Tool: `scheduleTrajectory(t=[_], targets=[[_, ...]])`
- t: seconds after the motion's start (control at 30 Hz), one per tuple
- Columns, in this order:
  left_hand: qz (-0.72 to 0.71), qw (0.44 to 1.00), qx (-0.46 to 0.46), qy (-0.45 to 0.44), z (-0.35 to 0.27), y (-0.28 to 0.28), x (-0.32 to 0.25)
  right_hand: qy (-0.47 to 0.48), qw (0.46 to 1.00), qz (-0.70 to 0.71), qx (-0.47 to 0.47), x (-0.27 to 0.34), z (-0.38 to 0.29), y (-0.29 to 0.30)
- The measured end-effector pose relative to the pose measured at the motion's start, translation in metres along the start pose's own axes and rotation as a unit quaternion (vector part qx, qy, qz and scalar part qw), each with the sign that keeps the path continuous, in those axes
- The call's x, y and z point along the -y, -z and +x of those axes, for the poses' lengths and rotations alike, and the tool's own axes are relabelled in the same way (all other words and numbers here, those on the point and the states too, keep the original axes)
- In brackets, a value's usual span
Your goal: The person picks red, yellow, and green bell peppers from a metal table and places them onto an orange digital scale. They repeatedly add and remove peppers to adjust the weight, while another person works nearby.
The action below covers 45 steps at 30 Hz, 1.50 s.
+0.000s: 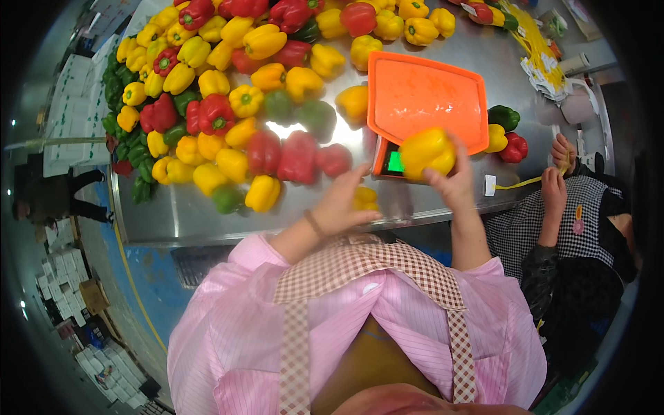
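Note:
My right hand [454,179] grips a yellow bell pepper [427,153] above the near edge of the orange tray [428,98] of a digital scale, whose green display [395,162] shows just beside the pepper. To the left, my left hand [342,202] is spread, thumb and fingers apart, beside another yellow pepper [365,199] that it partly hides. Beyond it lie red bell peppers [298,157], and a large heap of yellow, red and green ones [212,83] covers the left of the steel table [176,223].
A green [503,118], a yellow and a red pepper lie together right of the scale. Further right, a co-worker's hands [557,171] hold a yellow strap [519,184] with a white tag. Yellow tagged straps [542,57] lie at the back right. White foam boxes [78,114] stand past the left edge.

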<state>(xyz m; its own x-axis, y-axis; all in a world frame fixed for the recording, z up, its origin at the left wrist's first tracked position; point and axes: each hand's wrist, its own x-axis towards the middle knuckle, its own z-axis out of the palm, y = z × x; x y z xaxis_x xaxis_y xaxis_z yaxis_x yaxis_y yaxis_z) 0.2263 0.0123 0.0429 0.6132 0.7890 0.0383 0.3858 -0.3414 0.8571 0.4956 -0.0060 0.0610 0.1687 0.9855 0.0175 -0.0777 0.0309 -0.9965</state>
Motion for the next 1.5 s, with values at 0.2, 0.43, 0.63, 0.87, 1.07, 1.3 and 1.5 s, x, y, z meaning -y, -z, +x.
scheduleTrajectory(t=[0.2, 0.43, 0.63, 0.87, 1.07, 1.3, 1.5], targets=[[0.298, 0.948, -0.106, 0.009, 0.002, 0.015, 0.044, 0.154, 0.898, -0.38, -0.164, -0.003, 0.078, 0.055], [0.26, 0.964, 0.025, 0.052, 0.038, 0.042, 0.06, 0.125, 0.896, -0.396, -0.16, -0.012, 0.096, 0.066], [0.166, 0.981, -0.103, -0.002, 0.057, 0.083, -0.003, 0.097, 0.903, -0.39, -0.151, -0.022, 0.092, 0.073], [0.202, 0.954, -0.119, -0.186, 0.2, 0.036, -0.029, 0.091, 0.9, -0.403, -0.137, -0.024, 0.099, 0.058], [0.159, 0.977, -0.048, -0.13, 0.227, 0.018, -0.01, 0.173, 0.884, -0.407, -0.151, -0.014, 0.082, 0.051], [0.038, 0.986, -0.159, 0.016, 0.131, 0.063, 0.045, 0.159, 0.898, -0.365, 0.185, -0.055, -0.03, -0.021], [-0.022, 0.964, -0.226, 0.14, 0.048, 0.081, 0.079, 0.105, 0.877, -0.357, 0.305, -0.106, -0.043, -0.068]])
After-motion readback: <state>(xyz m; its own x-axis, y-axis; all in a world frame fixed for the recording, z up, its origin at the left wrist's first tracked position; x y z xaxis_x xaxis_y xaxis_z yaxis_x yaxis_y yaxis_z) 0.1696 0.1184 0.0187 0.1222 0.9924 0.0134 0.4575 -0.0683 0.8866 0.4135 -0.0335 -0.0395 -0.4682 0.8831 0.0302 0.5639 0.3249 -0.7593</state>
